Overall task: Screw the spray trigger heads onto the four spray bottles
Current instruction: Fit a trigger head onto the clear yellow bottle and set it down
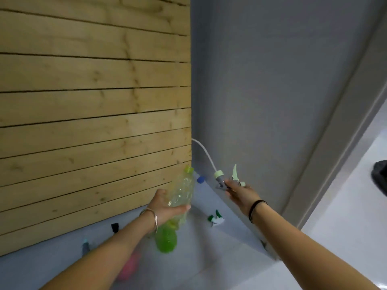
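Frame is motion-blurred, so small stuff is hard to read. Left hand (165, 208) is wrapped round the middle of a green spray bottle (180, 197), clear-ish upper body w/ threaded neck open & pointing up-away, solid green base hanging below the wrist; bottle tilted, lifted off the desk (209, 258). Right hand (240, 193) pinches a pale green trigger head (228, 178) by its grey body, fingers closed on it; its white dip tube (204, 151) curves up & left toward the wall corner. Hands are apart, head just right of the bottle neck, not on it. Between the hands, further out, a blue cap-like piece (201, 179), partly hidden behind the bottle, can't tell what it belongs to. Below & between the hands a dark green-and-white trigger head (215, 218) lies on the desk. Under the left forearm: a pink object (128, 266) mostly covered by the arm, prob. a bottle but unclear; left of the arm a black piece (114, 227) and a light blue piece (85, 245), both blurred, likely nozzle parts. Left of the left hand a wood-slat panel (94, 111); beyond the right hand a grey wall (272, 91). Far right edge, a dark object (380, 176) cut off by the frame.
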Demonstrator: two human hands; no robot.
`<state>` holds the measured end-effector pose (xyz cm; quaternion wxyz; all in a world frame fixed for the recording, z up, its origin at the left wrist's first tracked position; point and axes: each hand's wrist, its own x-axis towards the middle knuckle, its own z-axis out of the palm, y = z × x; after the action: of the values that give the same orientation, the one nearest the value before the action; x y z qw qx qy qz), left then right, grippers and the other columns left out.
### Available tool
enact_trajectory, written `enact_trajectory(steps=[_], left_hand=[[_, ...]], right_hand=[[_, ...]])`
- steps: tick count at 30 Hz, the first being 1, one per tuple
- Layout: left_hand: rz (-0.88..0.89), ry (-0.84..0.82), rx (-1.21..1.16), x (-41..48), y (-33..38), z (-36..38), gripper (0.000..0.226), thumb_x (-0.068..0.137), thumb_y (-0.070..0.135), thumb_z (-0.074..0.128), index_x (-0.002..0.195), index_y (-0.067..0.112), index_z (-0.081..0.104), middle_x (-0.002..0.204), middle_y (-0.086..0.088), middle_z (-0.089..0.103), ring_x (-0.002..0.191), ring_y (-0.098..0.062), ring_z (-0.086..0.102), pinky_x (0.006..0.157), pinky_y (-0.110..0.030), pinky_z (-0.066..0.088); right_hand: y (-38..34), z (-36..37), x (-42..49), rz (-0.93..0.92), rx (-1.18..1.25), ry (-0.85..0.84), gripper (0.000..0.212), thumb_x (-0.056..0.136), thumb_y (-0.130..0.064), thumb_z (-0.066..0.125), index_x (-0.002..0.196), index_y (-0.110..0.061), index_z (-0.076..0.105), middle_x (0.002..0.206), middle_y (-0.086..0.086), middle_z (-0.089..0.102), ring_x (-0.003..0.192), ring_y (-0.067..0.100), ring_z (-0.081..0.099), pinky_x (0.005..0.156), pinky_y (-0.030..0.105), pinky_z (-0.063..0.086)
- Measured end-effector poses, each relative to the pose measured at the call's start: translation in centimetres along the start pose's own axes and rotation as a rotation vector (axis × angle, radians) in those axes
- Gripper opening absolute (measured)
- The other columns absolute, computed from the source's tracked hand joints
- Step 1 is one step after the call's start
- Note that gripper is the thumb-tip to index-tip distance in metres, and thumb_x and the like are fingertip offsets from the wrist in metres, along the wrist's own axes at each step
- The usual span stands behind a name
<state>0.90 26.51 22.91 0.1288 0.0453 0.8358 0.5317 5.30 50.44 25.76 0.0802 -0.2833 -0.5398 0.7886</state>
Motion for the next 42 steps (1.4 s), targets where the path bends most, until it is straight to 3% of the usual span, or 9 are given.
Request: enact_trajectory(steps=[5, 9, 12, 18, 24, 27, 29, 35, 42], left_hand=[[0.031, 0.088, -0.011, -3.6, -0.5, -6.6, 0.086, 0.054, 0.034, 0.090, 0.125, 0.019, 0.045, 0.120, 0.002, 0.053, 0.105, -0.014, 0.054, 0.084, -0.022, 0.044], [0.004, 0.119, -0.007, -6.3, -3.1, -10.5, 0.089, 0.057, 0.027, 0.089, 0.131, 0.018, 0.042, 0.127, 0.000, 0.051, 0.105, -0.013, 0.051, 0.082, -0.021, 0.042], [-0.020, 0.130, -0.005, -7.9, -5.7, -11.8, 0.090, 0.059, 0.021, 0.088, 0.134, 0.017, 0.039, 0.126, 0.002, 0.050, 0.102, -0.010, 0.048, 0.078, -0.015, 0.042], [-0.104, 0.120, 0.012, -8.4, -7.6, -13.7, 0.090, 0.057, 0.026, 0.086, 0.133, 0.025, 0.039, 0.110, 0.005, 0.056, 0.096, -0.015, 0.056, 0.057, -0.015, 0.044], [-0.134, 0.118, 0.053, -8.2, -8.7, -14.1, 0.091, 0.053, 0.029, 0.086, 0.132, 0.025, 0.040, 0.111, 0.005, 0.054, 0.104, -0.018, 0.054, 0.080, -0.028, 0.049], [-0.128, 0.127, 0.075, -8.1, -8.8, -14.1, 0.092, 0.053, 0.030, 0.087, 0.132, 0.023, 0.040, 0.112, 0.005, 0.054, 0.104, -0.017, 0.053, 0.084, -0.029, 0.049], [-0.124, 0.129, 0.087, -8.0, -8.8, -14.1, 0.094, 0.053, 0.031, 0.088, 0.133, 0.024, 0.039, 0.118, 0.002, 0.055, 0.107, -0.018, 0.053, 0.087, -0.030, 0.049], [-0.098, 0.137, 0.038, -7.9, -8.7, -13.6, 0.088, 0.054, 0.029, 0.088, 0.129, 0.026, 0.042, 0.117, 0.003, 0.054, 0.105, -0.017, 0.053, 0.078, -0.025, 0.044], [-0.073, 0.128, 0.058, -7.8, -8.5, -13.2, 0.091, 0.052, 0.033, 0.089, 0.129, 0.026, 0.042, 0.114, 0.006, 0.052, 0.104, -0.014, 0.051, 0.076, -0.021, 0.042]], right_hand=[[-2.1, 6.1, -4.0, -0.098, -0.069, -0.035, 0.029, 0.085, -0.026, 0.066, 0.109, -0.013, 0.059, 0.086, 0.002, 0.060, 0.070, 0.010, 0.052, 0.061, 0.021, 0.044], [-1.0, 9.5, -6.1, -0.174, 0.048, -0.025, 0.016, 0.093, -0.015, 0.054, 0.108, -0.010, 0.053, 0.076, 0.005, 0.055, 0.066, 0.014, 0.050, 0.078, 0.036, 0.050], [0.9, 10.6, -7.3, -0.169, 0.120, -0.111, 0.016, 0.097, -0.011, 0.045, 0.112, -0.007, 0.048, 0.075, 0.007, 0.053, 0.067, 0.018, 0.050, 0.075, 0.035, 0.047], [0.9, 10.9, -7.7, -0.230, 0.039, -0.078, 0.031, 0.097, -0.017, 0.046, 0.121, 0.002, 0.051, 0.086, 0.007, 0.060, 0.073, 0.017, 0.056, 0.068, 0.028, 0.050], [0.6, 10.4, -7.6, -0.189, 0.128, -0.076, 0.021, 0.099, -0.020, 0.041, 0.115, -0.009, 0.049, 0.086, 0.005, 0.060, 0.076, 0.018, 0.058, 0.069, 0.032, 0.051], [0.8, 9.7, -7.2, -0.178, 0.065, -0.006, 0.019, 0.099, -0.022, 0.040, 0.112, -0.011, 0.048, 0.083, 0.005, 0.056, 0.069, 0.016, 0.054, 0.059, 0.028, 0.051], [0.8, 9.3, -6.9, -0.173, 0.000, 0.032, 0.025, 0.099, -0.024, 0.040, 0.118, -0.011, 0.049, 0.093, 0.009, 0.056, 0.072, 0.017, 0.054, 0.060, 0.029, 0.049], [0.9, 8.7, -6.6, -0.156, -0.031, 0.052, 0.031, 0.098, -0.025, 0.040, 0.122, -0.009, 0.050, 0.084, 0.002, 0.056, 0.073, 0.015, 0.055, 0.060, 0.029, 0.047], [1.0, 8.5, -6.7, -0.145, -0.122, 0.038, 0.020, 0.097, -0.027, 0.041, 0.108, -0.011, 0.049, 0.104, 0.012, 0.054, 0.080, 0.020, 0.056, 0.056, 0.029, 0.044]])
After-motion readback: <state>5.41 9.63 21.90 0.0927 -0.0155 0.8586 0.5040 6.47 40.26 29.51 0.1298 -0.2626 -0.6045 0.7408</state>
